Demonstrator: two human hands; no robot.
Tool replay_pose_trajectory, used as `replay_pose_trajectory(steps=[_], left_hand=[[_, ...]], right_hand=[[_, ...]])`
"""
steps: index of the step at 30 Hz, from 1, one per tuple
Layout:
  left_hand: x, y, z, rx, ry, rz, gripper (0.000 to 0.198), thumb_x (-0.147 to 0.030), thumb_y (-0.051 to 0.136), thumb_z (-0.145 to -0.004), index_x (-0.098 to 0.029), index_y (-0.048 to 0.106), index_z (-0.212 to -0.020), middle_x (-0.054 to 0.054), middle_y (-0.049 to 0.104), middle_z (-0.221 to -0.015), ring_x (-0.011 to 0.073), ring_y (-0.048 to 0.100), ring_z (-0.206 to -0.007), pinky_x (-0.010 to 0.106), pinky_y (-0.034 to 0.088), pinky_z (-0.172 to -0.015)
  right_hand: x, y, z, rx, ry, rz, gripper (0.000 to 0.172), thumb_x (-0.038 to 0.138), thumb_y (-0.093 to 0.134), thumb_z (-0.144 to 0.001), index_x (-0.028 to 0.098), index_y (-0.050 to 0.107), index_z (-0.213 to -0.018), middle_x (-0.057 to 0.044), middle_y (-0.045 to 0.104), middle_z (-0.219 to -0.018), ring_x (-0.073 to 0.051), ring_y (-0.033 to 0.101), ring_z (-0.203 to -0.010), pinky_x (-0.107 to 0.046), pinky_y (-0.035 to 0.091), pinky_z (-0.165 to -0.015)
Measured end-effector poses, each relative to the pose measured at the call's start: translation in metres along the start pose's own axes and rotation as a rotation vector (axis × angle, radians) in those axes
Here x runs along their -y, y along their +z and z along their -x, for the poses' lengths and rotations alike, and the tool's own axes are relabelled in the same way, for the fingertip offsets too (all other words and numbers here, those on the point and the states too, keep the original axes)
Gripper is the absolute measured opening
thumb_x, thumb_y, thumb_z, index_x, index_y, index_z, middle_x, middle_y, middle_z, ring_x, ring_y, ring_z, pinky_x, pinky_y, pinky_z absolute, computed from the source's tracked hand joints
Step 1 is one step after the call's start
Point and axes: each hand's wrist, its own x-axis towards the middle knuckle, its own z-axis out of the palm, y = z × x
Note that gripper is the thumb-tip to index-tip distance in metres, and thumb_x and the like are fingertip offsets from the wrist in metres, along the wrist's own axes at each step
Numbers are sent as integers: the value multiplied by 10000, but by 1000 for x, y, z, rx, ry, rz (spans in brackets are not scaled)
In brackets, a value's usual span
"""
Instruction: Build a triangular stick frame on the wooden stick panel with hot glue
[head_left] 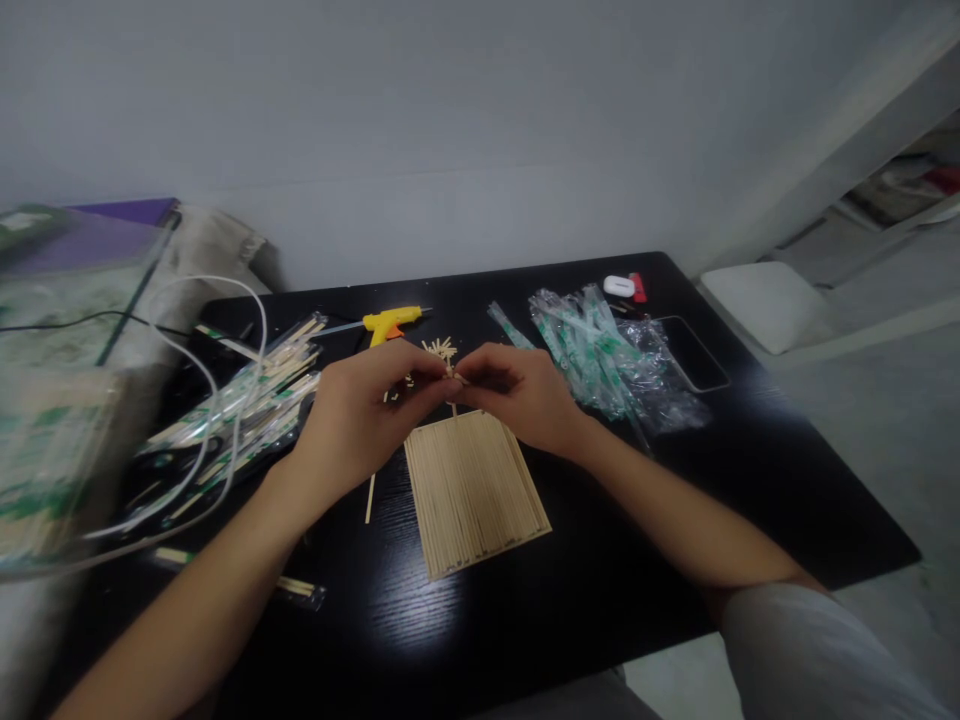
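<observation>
From where I'm standing, both hands are meeting above the table (615,560), and a thin stick (454,409) is sitting between their fingertips. The left hand (367,400) is pinching it from one side with thumb and fingers pressed together; the right hand (525,395) is pinching from the other, also closed on it. The fingers are hiding most of the stick, but a short length is showing just below them, over the far edge of a panel (476,495) of sticks laid side by side. Short pieces (439,348) are lying just beyond the fingertips. A yellow glue gun (391,318) is resting past the left hand, and crumpled wrappers (589,350) are lying beyond the right.
</observation>
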Motion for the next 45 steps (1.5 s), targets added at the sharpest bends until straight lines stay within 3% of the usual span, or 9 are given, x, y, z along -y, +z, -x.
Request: replay_pose_trajectory(steps=[17, 45], left_hand=[[-4, 1, 0, -14, 32, -11, 72, -294, 716, -935, -226, 725, -915, -17, 731, -799, 125, 642, -673, 261, 491, -621], [-4, 2, -1, -7, 9, 2, 89, -290, 707, -933, -223, 727, -879, -8, 739, -783, 128, 643, -659, 263, 503, -619]], right_hand=[[-1, -2, 1, -7, -29, 65, 155, 350, 793, -895, 226, 803, -987, 7, 773, -850, -123, 668, -733, -254, 517, -702], [-3, -3, 0, 24, 7, 65, 199, 405, 778, -900, 207, 796, -902, 8, 756, -810, -126, 657, -723, -255, 497, -676]])
